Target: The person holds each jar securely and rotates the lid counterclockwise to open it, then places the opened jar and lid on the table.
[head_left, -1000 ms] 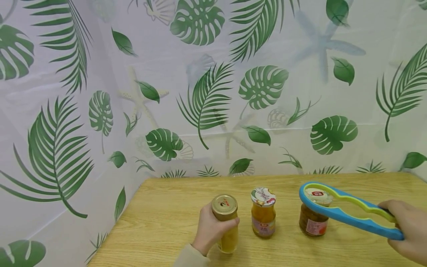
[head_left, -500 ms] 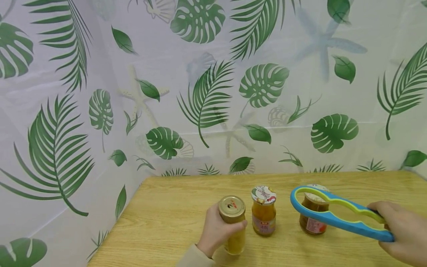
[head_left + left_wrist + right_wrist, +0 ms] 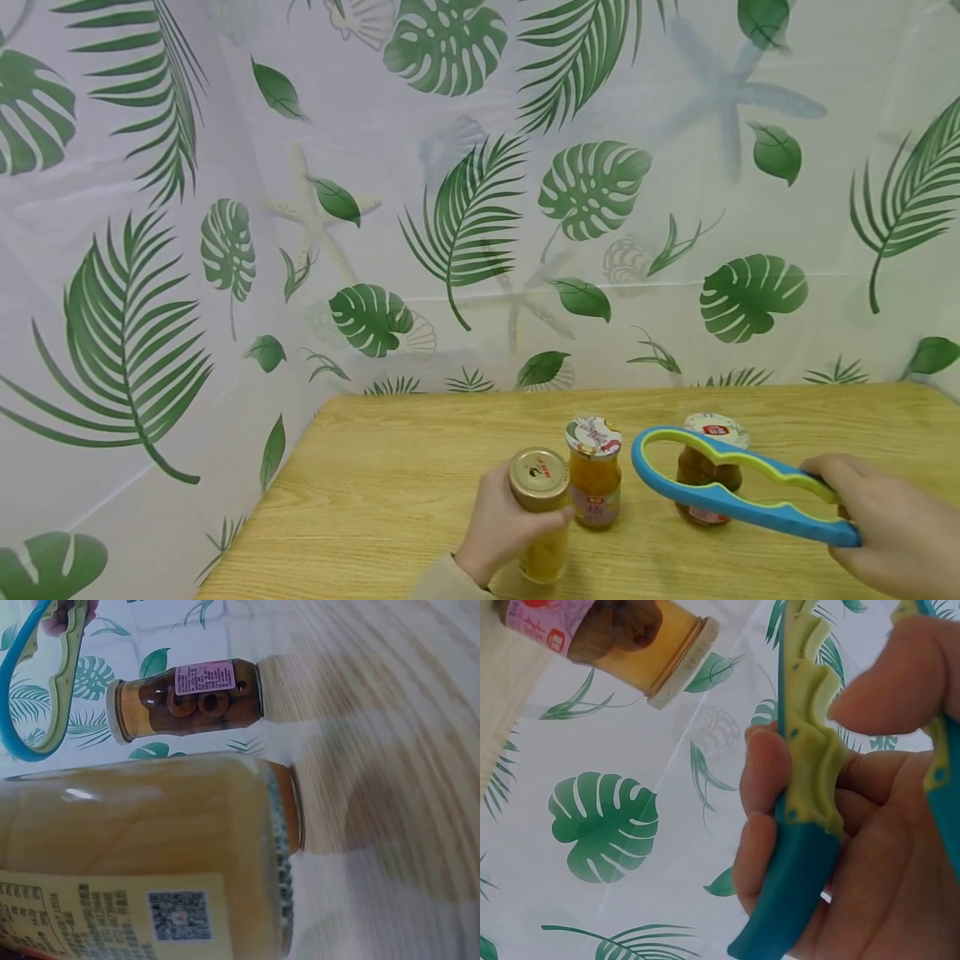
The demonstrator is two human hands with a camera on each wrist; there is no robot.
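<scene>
My left hand (image 3: 510,525) grips a glass jar (image 3: 545,554) of pale yellow contents under its gold lid (image 3: 540,473), thumb across the front. In the left wrist view this jar (image 3: 127,825) fills the lower left, its base close over the table. My right hand (image 3: 888,512) holds a blue and lime-green jar opener (image 3: 750,506) by its handle ends, its looped end pointing left in the air. Fingers wrap one handle in the right wrist view, with the thumb at the other. The opener overlaps a brown-filled jar (image 3: 697,467) in the head view.
An orange-filled jar (image 3: 595,479) with a patterned white lid stands just right of the gripped jar. The brown-filled jar stands farther right on the wooden table (image 3: 390,483). A leaf-printed white sheet (image 3: 480,250) hangs behind and at the left.
My left hand has moved right with the gold-lidded jar, nearer the orange-filled one. My right hand has carried the jar opener left and slightly down, uncovering the brown-filled jar's lid.
</scene>
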